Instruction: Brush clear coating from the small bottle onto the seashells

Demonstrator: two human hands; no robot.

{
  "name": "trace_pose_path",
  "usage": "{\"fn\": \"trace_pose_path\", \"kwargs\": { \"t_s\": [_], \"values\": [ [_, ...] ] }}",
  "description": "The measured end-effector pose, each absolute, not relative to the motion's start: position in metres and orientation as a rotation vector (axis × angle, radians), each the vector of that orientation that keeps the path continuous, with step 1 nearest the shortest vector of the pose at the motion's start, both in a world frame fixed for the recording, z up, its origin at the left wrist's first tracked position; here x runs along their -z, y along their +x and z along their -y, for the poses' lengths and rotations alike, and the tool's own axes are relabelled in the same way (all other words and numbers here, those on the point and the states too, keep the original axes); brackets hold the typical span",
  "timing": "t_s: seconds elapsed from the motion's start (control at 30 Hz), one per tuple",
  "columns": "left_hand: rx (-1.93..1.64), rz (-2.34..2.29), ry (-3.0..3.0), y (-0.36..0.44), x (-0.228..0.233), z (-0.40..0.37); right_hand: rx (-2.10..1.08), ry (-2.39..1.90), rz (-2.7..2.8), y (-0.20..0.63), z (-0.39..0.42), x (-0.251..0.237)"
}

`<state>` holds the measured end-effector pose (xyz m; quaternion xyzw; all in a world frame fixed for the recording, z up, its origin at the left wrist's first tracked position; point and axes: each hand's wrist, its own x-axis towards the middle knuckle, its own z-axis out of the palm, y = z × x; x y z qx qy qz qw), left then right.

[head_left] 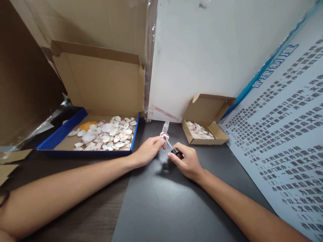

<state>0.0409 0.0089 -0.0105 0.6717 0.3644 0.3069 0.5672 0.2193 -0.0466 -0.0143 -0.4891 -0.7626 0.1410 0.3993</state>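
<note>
Between the fingertips of my left hand (pixel 150 149) is a small seashell (pixel 164 135) with reddish-brown markings. My right hand (pixel 188 159) grips a dropper (pixel 169 144) by its dark bulb end, and the dropper's pale thin stem slants up to the left. Its tip reaches the shell; whether it actually touches, I cannot tell. A small clear glass bottle (pixel 165 127) stands upright just behind the shell, apart from both hands. Both hands are held above the dark grey mat (pixel 161 208).
On the left stands an open blue-edged cardboard box (pixel 88 153) with many pale shells and an orange one (pixel 88 125). A smaller open cardboard box (pixel 209 141) with shells is at the back right. A white panel (pixel 191 53) rises behind, and a printed poster (pixel 282 111) borders the right.
</note>
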Motion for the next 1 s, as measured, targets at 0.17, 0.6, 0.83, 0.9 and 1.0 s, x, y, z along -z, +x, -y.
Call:
{"fn": "trace_pose_path", "kwargs": {
  "t_s": [0.17, 0.6, 0.83, 0.9, 1.0],
  "values": [
    [-0.731, -0.848, 1.583, 0.0407, 0.0103, -0.0092, -0.326, -1.241, 1.852, 0.2195, 0.0458, 0.0140],
    [-0.730, -0.831, 1.610, 0.0407, 0.0127, -0.0107, -0.490, -1.254, 1.984, 0.2194, 0.0465, 0.0151],
    [-0.714, -0.835, 1.672, 0.0400, 0.0125, -0.0100, -0.522, -1.256, 2.078, 0.2194, 0.0455, 0.0161],
    [-0.725, -0.835, 1.683, 0.0401, 0.0119, -0.0095, -0.528, -1.258, 2.101, 0.2192, 0.0456, 0.0163],
    [-0.731, -0.847, 1.687, 0.0401, 0.0118, -0.0091, -0.535, -1.262, 2.144, 0.2189, 0.0461, 0.0161]
  ]
}}
